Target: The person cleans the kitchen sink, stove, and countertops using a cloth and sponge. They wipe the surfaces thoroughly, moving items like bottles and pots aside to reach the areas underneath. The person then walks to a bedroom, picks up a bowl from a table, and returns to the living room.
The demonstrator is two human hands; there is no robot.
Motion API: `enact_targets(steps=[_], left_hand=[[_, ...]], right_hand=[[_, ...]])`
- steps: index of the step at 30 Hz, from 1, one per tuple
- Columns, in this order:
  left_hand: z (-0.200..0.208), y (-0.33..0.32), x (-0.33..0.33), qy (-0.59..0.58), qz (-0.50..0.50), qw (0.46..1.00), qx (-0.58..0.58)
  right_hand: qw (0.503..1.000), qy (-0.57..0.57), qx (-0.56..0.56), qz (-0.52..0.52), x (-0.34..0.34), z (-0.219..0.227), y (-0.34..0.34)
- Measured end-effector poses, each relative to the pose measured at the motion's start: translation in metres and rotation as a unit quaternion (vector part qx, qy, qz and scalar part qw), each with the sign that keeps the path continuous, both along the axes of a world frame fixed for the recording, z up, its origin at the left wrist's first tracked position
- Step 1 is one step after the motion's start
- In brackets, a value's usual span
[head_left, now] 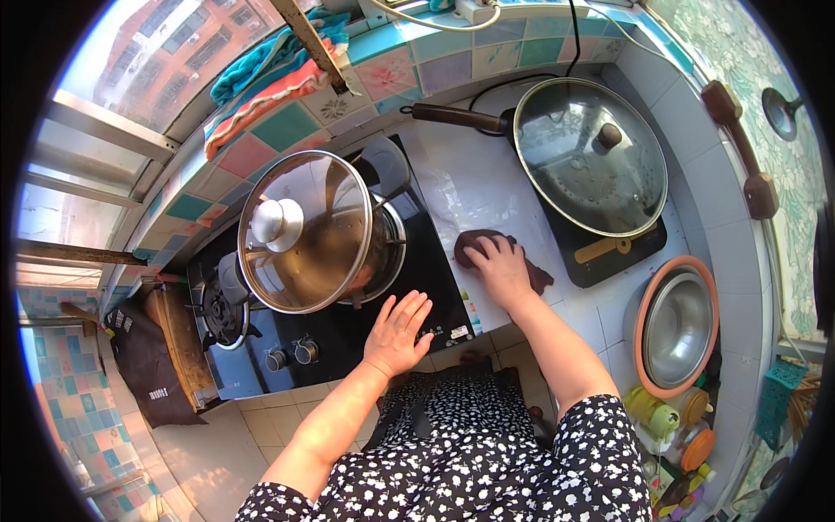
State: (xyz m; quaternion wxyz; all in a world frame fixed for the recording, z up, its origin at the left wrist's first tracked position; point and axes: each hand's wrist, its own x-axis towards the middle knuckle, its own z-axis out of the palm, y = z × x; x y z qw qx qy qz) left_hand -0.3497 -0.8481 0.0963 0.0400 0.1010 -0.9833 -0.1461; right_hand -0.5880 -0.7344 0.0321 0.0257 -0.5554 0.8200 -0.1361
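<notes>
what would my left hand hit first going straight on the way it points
Likely the dark cloth under the right hand, beyond the hob, though the height of the left hand is unclear.

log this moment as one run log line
left hand: empty, by front edge of cooktop | right hand: on brown cloth, on white counter | glass-lidded pan: on black cooker

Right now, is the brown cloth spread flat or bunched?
Bunched: the brown cloth lies creased under the right hand, an uneven end sticking out on the right.
</notes>
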Motion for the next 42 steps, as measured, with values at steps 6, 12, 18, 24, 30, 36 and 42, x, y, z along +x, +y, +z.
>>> enact_targets(steps=[6, 12, 18, 24, 30, 36, 42], left_hand=[[0.002, -0.001, 0.001, -0.007, 0.008, 1.0, 0.006], [0.0, -0.004, -0.001, -0.003, 0.005, 1.0, 0.02], [-0.004, -0.002, 0.005, 0.001, 0.011, 1.0, 0.015], [-0.007, 0.0, 0.006, 0.028, 0.009, 1.0, 0.003], [-0.006, 0.002, 0.013, 0.051, 0.009, 0.999, 0.013], [0.006, 0.0, 0.057, 0.11, 0.055, 0.99, 0.066], [0.011, -0.02, 0.22, 0.172, 0.199, 0.957, 0.12]], right_hand=[[0.997, -0.022, -0.068, -0.032, -0.051, 0.033, -0.119], [0.978, -0.053, 0.202, 0.01, -0.064, 0.007, -0.145], [0.989, -0.007, 0.126, 0.076, -0.037, 0.004, -0.092], [0.988, 0.035, 0.12, 0.095, 0.038, 0.01, 0.037], [0.987, 0.03, 0.153, -0.037, 0.123, 0.008, 0.081], [0.968, -0.036, 0.192, -0.157, 0.177, 0.001, 0.066], [0.933, -0.171, 0.047, -0.312, 0.264, -0.031, 0.038]])
